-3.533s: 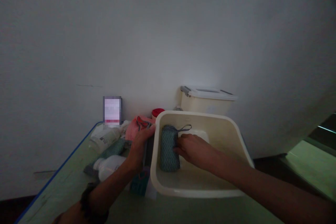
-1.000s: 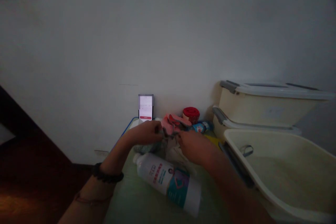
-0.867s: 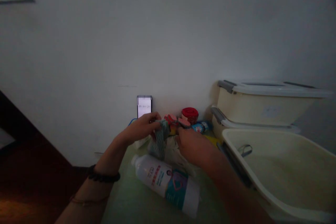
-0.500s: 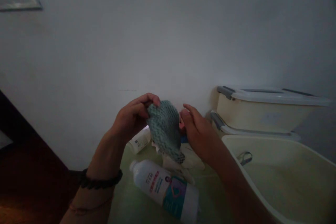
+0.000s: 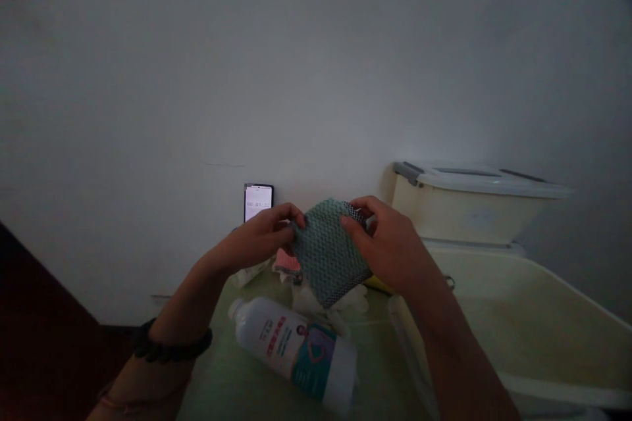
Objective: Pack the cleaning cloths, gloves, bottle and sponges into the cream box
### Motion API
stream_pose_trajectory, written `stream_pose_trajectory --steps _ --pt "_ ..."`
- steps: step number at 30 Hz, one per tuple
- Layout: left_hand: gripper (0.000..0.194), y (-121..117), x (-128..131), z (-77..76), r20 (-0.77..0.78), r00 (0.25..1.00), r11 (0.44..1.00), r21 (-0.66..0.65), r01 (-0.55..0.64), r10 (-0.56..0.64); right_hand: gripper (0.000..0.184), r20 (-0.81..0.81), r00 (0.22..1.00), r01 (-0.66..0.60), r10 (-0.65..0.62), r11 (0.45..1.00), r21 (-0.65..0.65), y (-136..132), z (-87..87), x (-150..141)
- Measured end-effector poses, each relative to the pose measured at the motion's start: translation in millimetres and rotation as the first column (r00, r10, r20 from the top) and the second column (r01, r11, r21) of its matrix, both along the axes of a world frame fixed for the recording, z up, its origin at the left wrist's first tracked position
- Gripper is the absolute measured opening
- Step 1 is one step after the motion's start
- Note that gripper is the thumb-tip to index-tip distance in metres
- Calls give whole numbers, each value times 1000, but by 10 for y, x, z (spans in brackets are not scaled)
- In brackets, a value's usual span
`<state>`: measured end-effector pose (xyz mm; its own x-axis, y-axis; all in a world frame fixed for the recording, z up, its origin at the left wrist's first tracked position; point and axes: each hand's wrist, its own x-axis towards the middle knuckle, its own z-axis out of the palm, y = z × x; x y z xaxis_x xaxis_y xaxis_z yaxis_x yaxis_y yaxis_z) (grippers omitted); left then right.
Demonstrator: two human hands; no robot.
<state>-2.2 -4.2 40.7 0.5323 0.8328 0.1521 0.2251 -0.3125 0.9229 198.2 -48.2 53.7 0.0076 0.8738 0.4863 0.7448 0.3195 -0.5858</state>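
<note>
A green textured cleaning cloth (image 5: 330, 253) with a dark checked edge is stretched between my hands above the table. My left hand (image 5: 269, 231) pinches its left corner. On the other side, my right hand (image 5: 382, 237) grips the checked edge between thumb and fingers. Below the cloth, a large white bottle (image 5: 296, 348) with a teal and purple label lies on its side. Behind the cloth, a pink cloth (image 5: 287, 264) shows in part, along with pale crumpled items that I cannot make out.
A phone (image 5: 259, 200) with a lit screen leans on the wall. Right of my hands stands an open cream tub (image 5: 543, 276), with a lidded storage box (image 5: 459, 207) behind it. The green tabletop (image 5: 222, 375) lies under the bottle.
My right hand has taken hold of the cloth, which is now spread flat instead of drooping from my left hand. The phone and pink cloth have come into sight as the view shifted.
</note>
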Motion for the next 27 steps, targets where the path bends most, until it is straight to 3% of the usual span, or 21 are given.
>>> stream_pose_trajectory --steps 2,5,7,9,12,14,16,20,24,27 --pt "18 -37 17 1 -110 994 998 49 33 -27 21 59 998 26 -26 1000 3 53 -40 33" --pt "47 -98 47 3 -237 970 998 24 65 -57 21 66 997 25 -27 999 36 91 -73 43" --pt "64 -119 75 -5 -295 956 994 105 29 3 21 45 998 35 -39 995 95 94 -84 13" --pt "64 -116 104 -13 -315 940 949 315 -27 131 20 13 999 49 -51 986 158 89 -99 -48" --pt "42 -96 130 1 -301 915 845 530 -75 270 17 -81 997 4 8 989 146 87 -142 -162" --pt "32 -97 130 33 -317 914 860 506 -63 253 18 -182 978 -93 105 993 74 99 -175 -221" --pt "28 -114 121 68 -329 929 915 402 -23 168 20 -259 948 -187 185 982 17 122 -201 -248" --pt "29 -148 104 92 -275 961 974 222 37 27 27 -254 932 -271 258 962 -18 166 -223 -224" --pt "25 -133 106 59 -258 965 985 174 12 34 14 -251 899 -390 359 917 -82 162 -247 -191" --pt "19 -101 107 37 -272 961 987 164 -1 46 13 -233 908 -384 348 914 -129 114 -227 -175"
